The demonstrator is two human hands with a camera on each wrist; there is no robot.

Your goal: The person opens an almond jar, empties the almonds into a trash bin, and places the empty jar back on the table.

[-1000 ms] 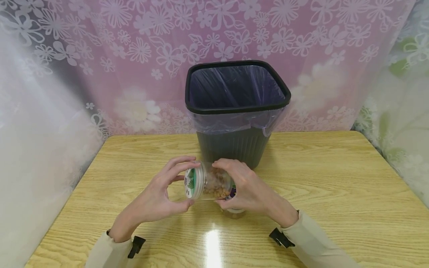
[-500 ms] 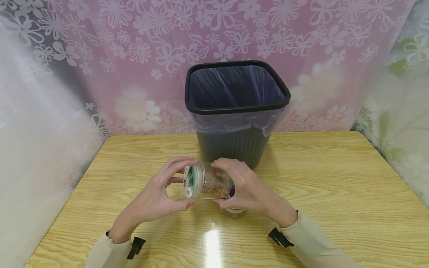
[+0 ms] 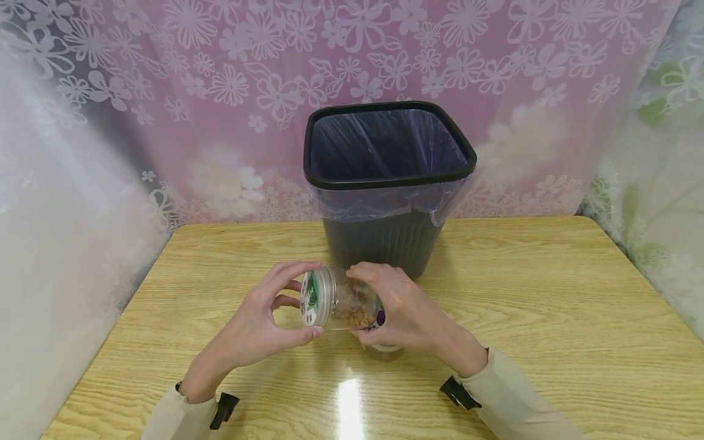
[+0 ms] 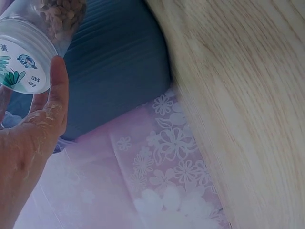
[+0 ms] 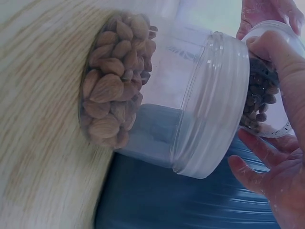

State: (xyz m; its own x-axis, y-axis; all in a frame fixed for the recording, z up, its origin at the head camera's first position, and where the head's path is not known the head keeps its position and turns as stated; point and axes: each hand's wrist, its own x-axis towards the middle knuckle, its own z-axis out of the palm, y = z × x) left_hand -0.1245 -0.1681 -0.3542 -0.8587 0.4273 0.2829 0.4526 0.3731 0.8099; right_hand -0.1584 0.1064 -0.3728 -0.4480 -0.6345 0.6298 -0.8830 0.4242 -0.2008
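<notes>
A clear jar (image 3: 343, 302) of brown nuts lies sideways in the air between my two hands in the head view. Its lid (image 3: 327, 296) points left and bears a white label with green leaves. My left hand (image 3: 255, 324) holds the lid, thumb below and fingers above. My right hand (image 3: 412, 311) grips the bottom end, covering part of the jar. Beneath the right hand stands a second jar (image 3: 385, 351), mostly hidden in the head view; the right wrist view shows almonds (image 5: 109, 88) inside it and a whitish lid (image 5: 214, 109) on top.
A dark bin (image 3: 379, 241) with a purple liner stands on the wooden table (image 3: 522, 293), right behind the held jar. A pink flowered curtain (image 3: 220, 140) hangs behind the table. Black clips (image 3: 461, 392) sit at both sleeve cuffs.
The lid end of the held jar has shifted very slightly left, and the left fingertips have moved a little along the lid. The right hand, second jar and bin stay put.
</notes>
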